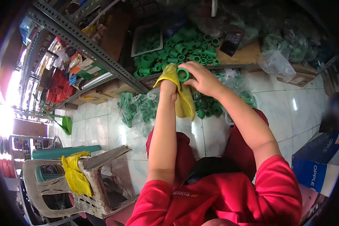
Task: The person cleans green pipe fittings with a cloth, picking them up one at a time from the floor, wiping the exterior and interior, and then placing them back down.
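My right hand (200, 78) grips a green plastic pipe fitting (183, 74), its round open end turned up toward me. Close against the fitting on the left, my left hand (168, 87) is closed in a yellow cloth (184, 101), which covers its fingers and hangs down below. Just beyond both hands, a heap of green pipe fittings (180, 49) in several shapes lies on the low shelf. A white tray (162, 37) with more green fittings stands behind the heap on the left.
A dark phone-like device (232, 40) lies on cardboard right of the heap. Plastic bags (137, 109) of fittings sit on the tiled floor. A metal shelf frame (90, 47) rises at left. A worn plastic chair (94, 177) carries another yellow cloth (77, 172). A blue-white box (316, 164) stands at right.
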The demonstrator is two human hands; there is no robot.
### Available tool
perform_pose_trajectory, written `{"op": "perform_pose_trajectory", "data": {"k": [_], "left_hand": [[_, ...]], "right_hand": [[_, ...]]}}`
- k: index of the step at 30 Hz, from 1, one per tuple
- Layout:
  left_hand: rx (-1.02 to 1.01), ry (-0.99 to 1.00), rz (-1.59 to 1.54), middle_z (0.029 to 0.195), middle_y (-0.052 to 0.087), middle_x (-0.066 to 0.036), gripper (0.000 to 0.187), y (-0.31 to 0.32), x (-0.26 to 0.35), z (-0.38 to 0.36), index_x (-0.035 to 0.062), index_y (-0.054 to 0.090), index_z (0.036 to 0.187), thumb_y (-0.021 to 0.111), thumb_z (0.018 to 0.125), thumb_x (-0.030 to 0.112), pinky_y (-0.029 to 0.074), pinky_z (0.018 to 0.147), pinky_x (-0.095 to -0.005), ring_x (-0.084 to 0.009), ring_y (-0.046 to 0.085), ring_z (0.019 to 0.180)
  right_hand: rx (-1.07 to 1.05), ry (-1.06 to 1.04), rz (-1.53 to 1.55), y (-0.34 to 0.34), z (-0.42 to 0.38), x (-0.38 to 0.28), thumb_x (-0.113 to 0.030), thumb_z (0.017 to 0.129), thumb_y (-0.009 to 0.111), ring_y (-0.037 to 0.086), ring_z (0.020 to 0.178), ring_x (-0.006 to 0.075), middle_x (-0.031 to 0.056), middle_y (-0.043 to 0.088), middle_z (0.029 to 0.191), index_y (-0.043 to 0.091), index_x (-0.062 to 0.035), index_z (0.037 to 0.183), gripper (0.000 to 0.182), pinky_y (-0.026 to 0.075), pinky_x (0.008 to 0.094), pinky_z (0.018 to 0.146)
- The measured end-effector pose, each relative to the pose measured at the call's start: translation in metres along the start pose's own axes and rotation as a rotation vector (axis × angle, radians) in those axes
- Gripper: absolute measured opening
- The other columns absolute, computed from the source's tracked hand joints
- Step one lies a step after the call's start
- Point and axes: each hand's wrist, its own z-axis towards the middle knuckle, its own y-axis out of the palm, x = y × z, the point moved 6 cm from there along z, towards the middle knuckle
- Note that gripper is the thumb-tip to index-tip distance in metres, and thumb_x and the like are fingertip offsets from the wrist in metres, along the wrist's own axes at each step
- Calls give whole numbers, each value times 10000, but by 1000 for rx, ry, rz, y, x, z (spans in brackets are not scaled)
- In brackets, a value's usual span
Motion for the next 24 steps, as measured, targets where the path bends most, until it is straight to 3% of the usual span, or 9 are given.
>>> {"op": "perform_pose_trajectory", "data": {"k": [6,8,11,12,14,16,18,21,24], "left_hand": [[35,7,50,930,532,-23,216,-13,5,4,75,489,1031,449,869,212,440,670,-272,-130,521,814],[77,210,206,946,541,-36,263,-24,18,5,82,499,1033,469,856,274,449,673,-290,-158,530,845],[186,155,-78,843,568,-49,244,-61,41,14,74,543,916,496,832,298,461,662,-328,-190,544,771],[235,173,-137,836,571,-53,238,-63,56,5,68,547,903,503,827,289,466,663,-337,-195,547,759],[288,244,-204,835,572,-59,215,-80,68,5,60,553,886,504,827,261,474,664,-350,-203,550,749],[312,255,-218,841,571,-57,197,-85,71,3,61,554,890,513,825,242,475,650,-349,-206,551,748],[268,219,-153,824,572,-54,187,-84,74,3,59,554,890,510,828,230,475,647,-343,-200,552,739],[351,234,-196,797,576,-52,168,-85,83,-6,59,556,885,533,818,211,471,651,-336,-193,554,725],[401,216,-189,802,576,-51,156,-95,87,-8,61,554,894,549,808,191,469,653,-325,-187,554,730]], "right_hand": [[-6,-130,-79,-2,0,-13,-98,663,653,445,1038,265,98,480,1086,457,-69,1099,479,367,335,885],[10,-160,-47,-4,-2,-12,-104,667,656,457,1029,243,87,486,1077,462,-70,1092,468,379,325,873],[59,216,497,-6,-5,16,-96,702,649,522,895,143,72,518,998,480,-50,1045,386,425,280,799],[54,218,496,-2,-6,28,-96,702,649,522,895,143,72,518,998,480,-50,1045,386,425,280,799],[-88,520,231,22,-23,85,-208,623,714,534,891,248,133,537,903,509,-36,985,451,432,314,777],[-284,623,-74,59,-46,135,-276,587,728,526,944,288,170,554,979,514,-11,1014,546,428,338,803],[-454,775,-216,87,-66,156,-257,608,721,549,898,312,191,574,961,518,-15,1043,537,426,365,768],[-564,960,-195,121,-100,189,-271,583,728,568,856,294,197,581,937,562,6,969,504,444,349,740],[-745,954,-275,140,-119,198,-272,569,733,570,853,293,193,585,924,570,-1,961,504,449,350,732]]}}
